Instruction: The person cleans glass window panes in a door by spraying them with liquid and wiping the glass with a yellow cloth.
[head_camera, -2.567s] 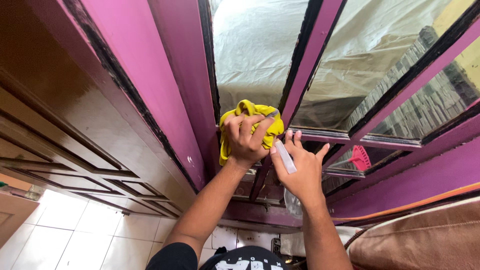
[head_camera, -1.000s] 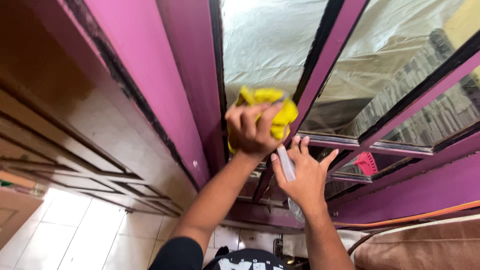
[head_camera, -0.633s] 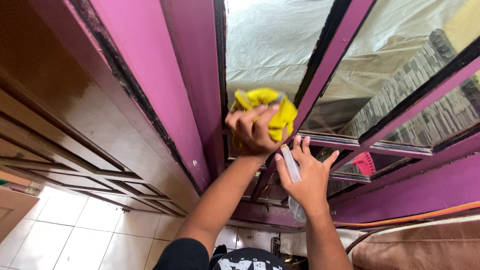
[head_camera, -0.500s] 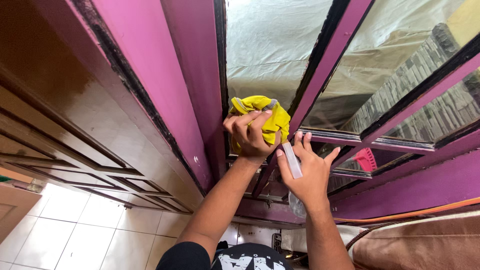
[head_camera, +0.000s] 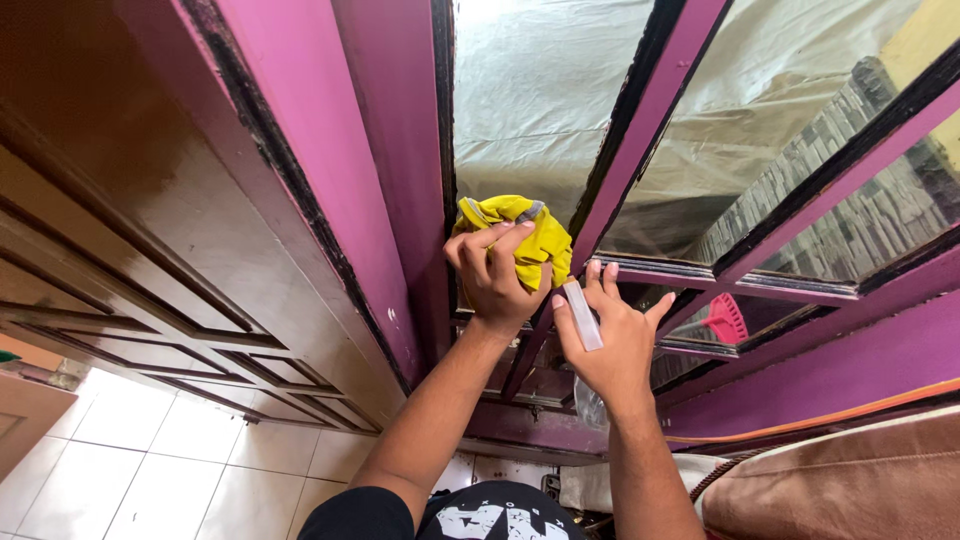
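Soft yellow cloth (head_camera: 520, 240) – glossy glass pane (head_camera: 520, 100); painted wood frame (head_camera: 390, 150), chipped

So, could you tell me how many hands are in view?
2: the left hand presses a yellow cloth against the glass; the right hand, beside it, grips a spray bottle.

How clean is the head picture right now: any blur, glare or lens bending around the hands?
Head view: sharp, no motion blur on the left hand gripping the crumpled yellow cloth; pale glare fills the upper glass pane; wide-angle bending splays the purple wooden window frame; the right hand is evenly lit.
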